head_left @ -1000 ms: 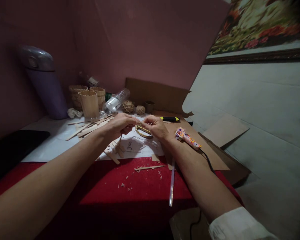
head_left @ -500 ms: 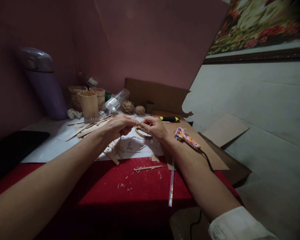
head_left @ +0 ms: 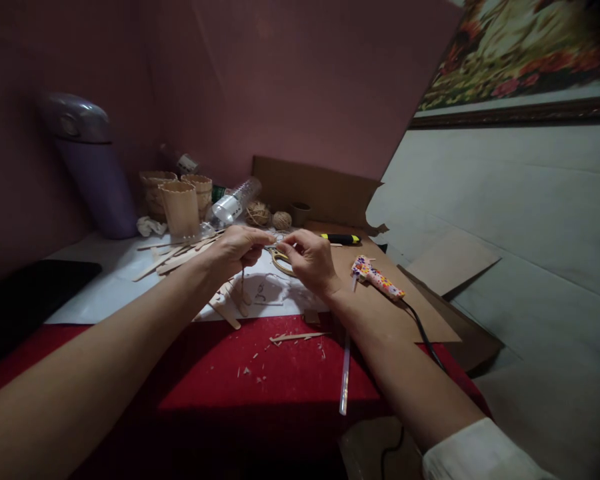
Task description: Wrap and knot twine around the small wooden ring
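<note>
Over the white paper [head_left: 105, 293], my left hand [head_left: 243, 248] is closed in a pinch, and a thin brown strand hangs below its fingers. My right hand [head_left: 307, 259] is also closed, its fingertips pinched just right of the left ones; what they hold is too small to name. Scissors with gold handles [head_left: 281, 261] lie under and beside my right hand, partly hidden by it. Wooden craft sticks [head_left: 155, 265] lie in a pile left of my left hand, with more below it. Two twine balls [head_left: 282, 221] sit behind the hands.
Wooden cups [head_left: 179, 210], a plastic bottle [head_left: 230, 205] and a purple flask [head_left: 97, 180] stand or lie at the back left. A patterned glue gun [head_left: 377, 277] with a cable and a black-yellow cutter [head_left: 341, 239] lie right. A glue stick [head_left: 345, 377] rests on red cloth [head_left: 205, 373].
My right hand has moved slightly right, away from my left fingertips, and more of the scissors shows. The whole view has shifted a little.
</note>
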Action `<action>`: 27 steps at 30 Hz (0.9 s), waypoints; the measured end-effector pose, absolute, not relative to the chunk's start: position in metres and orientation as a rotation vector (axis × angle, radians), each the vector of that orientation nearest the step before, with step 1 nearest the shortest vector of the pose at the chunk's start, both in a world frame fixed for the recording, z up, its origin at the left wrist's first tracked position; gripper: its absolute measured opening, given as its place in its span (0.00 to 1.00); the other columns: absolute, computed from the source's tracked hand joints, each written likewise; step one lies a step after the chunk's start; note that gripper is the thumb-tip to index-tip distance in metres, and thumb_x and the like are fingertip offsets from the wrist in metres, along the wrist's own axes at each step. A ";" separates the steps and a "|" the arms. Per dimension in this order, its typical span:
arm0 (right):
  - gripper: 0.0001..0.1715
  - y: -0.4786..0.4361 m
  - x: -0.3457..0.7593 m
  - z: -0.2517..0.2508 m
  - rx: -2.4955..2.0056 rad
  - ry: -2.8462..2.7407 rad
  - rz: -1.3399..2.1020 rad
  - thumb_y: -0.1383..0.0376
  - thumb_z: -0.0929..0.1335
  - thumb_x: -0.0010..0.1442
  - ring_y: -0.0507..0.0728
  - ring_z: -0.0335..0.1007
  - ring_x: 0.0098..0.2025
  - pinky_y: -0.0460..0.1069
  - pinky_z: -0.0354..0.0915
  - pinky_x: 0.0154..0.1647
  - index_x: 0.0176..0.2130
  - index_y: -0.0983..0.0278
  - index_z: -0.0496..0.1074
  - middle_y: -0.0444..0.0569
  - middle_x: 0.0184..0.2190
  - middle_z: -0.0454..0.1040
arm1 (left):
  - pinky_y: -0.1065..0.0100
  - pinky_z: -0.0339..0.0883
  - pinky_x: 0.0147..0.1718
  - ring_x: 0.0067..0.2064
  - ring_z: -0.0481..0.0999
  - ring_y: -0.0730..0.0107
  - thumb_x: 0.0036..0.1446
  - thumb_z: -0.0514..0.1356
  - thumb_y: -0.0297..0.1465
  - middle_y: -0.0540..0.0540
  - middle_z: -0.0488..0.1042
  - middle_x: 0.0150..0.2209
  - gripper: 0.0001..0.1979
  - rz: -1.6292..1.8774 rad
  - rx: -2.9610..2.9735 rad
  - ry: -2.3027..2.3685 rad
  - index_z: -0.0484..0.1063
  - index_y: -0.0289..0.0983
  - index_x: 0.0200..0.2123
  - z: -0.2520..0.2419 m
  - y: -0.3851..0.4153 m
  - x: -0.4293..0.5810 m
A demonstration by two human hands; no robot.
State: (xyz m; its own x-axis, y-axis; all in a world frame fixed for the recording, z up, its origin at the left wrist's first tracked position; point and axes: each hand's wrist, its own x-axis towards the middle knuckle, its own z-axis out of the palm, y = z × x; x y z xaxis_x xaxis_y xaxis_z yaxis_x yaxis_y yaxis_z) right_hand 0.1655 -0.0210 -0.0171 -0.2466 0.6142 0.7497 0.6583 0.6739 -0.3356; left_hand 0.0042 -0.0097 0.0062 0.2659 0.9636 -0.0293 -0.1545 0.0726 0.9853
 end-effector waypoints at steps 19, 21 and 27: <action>0.07 -0.019 0.159 -0.020 -1.049 -1.889 0.328 0.66 0.65 0.56 0.50 0.65 0.23 0.45 0.59 0.25 0.26 0.63 0.63 0.43 0.23 0.70 | 0.73 0.33 0.15 0.13 0.45 0.84 0.43 0.62 0.25 0.58 0.49 0.11 0.06 1.024 1.200 0.938 0.66 0.34 0.20 0.004 -0.012 0.009; 0.07 -0.021 0.157 -0.020 -1.039 -1.839 0.519 0.64 0.65 0.56 0.48 0.64 0.18 0.44 0.58 0.20 0.28 0.62 0.62 0.41 0.20 0.69 | 0.72 0.33 0.16 0.13 0.45 0.84 0.44 0.61 0.25 0.58 0.50 0.11 0.05 1.037 1.197 0.962 0.67 0.33 0.20 0.004 -0.013 0.010; 0.16 -0.021 0.158 -0.017 -1.000 -1.682 0.776 0.56 0.65 0.57 0.47 0.60 0.10 0.41 0.52 0.10 0.41 0.62 0.60 0.36 0.15 0.68 | 0.71 0.32 0.16 0.14 0.45 0.84 0.44 0.62 0.26 0.57 0.50 0.12 0.04 1.025 1.231 0.948 0.69 0.33 0.23 0.005 -0.016 0.011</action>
